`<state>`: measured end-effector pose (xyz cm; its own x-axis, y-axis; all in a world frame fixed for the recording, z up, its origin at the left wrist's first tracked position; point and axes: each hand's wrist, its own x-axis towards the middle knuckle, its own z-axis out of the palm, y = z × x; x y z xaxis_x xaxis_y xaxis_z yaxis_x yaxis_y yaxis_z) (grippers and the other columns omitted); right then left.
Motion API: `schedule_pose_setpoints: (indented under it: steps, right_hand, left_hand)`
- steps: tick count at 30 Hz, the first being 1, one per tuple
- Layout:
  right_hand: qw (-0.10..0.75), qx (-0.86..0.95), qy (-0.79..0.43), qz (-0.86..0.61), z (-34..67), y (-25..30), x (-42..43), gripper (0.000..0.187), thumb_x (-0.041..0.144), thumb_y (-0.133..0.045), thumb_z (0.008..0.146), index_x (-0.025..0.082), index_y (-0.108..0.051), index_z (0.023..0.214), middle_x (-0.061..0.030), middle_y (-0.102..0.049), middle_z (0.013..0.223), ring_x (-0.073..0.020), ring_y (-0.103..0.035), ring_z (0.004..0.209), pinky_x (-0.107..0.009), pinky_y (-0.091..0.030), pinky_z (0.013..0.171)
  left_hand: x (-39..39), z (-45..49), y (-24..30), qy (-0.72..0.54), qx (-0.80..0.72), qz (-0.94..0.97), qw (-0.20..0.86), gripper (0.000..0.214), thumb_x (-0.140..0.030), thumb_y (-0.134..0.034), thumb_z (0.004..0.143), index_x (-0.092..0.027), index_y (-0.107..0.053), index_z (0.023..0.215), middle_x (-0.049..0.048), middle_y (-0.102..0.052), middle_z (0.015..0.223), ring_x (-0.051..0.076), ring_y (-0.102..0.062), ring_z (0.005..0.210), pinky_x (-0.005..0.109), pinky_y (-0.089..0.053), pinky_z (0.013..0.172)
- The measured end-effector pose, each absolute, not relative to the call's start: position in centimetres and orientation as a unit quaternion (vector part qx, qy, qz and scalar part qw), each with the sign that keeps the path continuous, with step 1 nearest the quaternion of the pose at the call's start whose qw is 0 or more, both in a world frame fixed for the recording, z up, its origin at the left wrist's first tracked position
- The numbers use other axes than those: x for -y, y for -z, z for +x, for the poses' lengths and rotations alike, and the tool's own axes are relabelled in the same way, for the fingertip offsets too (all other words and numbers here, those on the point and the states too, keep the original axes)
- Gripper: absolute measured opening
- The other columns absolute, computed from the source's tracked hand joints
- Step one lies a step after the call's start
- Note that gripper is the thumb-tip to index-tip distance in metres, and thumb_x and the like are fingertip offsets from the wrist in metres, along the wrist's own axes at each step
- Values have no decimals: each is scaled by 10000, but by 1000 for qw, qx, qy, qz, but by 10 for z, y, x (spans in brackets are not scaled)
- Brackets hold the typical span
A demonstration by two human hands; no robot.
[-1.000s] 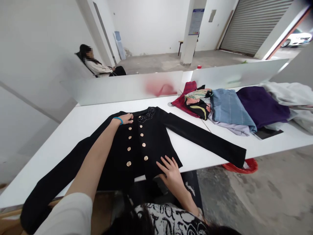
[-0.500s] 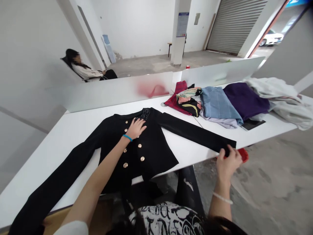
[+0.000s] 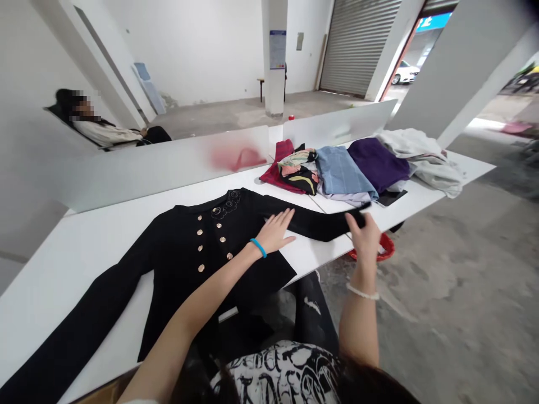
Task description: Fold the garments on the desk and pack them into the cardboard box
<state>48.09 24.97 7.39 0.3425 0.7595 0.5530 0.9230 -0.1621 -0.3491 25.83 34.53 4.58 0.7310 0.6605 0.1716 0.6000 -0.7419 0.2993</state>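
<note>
A black jacket (image 3: 177, 247) with gold buttons and an embroidered collar lies spread on the white table (image 3: 105, 224). Its sleeve on the left runs down to the lower left edge of the view. My left hand (image 3: 275, 230), with a blue band at the wrist, lies flat with fingers spread on the jacket near the shoulder of the other sleeve. Close to that sleeve's cuff, my right hand (image 3: 365, 231) grips the fabric between thumb and fingers, and the cuff end is lifted and bent.
Folded clothes line the table's back right: a floral piece (image 3: 297, 174), a blue garment (image 3: 343, 168), a purple one (image 3: 377, 163) and a pale heap (image 3: 425, 157). A frosted divider (image 3: 168, 163) stands behind. A red basket (image 3: 386, 247) sits below the edge. Beyond, a person (image 3: 105, 126) is seated.
My left hand has moved from the jacket's collar area to the right, near the sleeve's shoulder. My right hand has raised the cuff, bending the sleeve. The view has turned right.
</note>
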Motion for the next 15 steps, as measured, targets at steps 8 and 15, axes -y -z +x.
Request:
schedule_pose_setpoints:
  steps: [8, 15]
  right_hand:
    - [570, 617, 53, -539, 369, -103, -273, 360, 321, -362, 965, 155, -463, 1268, -148, -559, 1248, -232, -512, 1209, -426, -437, 1001]
    - [352, 829, -111, -420, 298, -60, -338, 464, 177, -304, 941, 156, -378, 1399, -77, -559, 1320, -138, -478, 1255, -292, -387, 1059]
  left_hand:
    - [-378, 290, -121, -493, -400, 708, 308, 340, -405, -625, 786, -158, -657, 1018, 109, -720, 915, 264, -675, 916, 376, -527, 839]
    - [-425, 215, -185, -669, -343, 504, 425, 401, -466, -633, 784, -160, -616, 1042, 83, -691, 1024, 230, -648, 1026, 368, -553, 839]
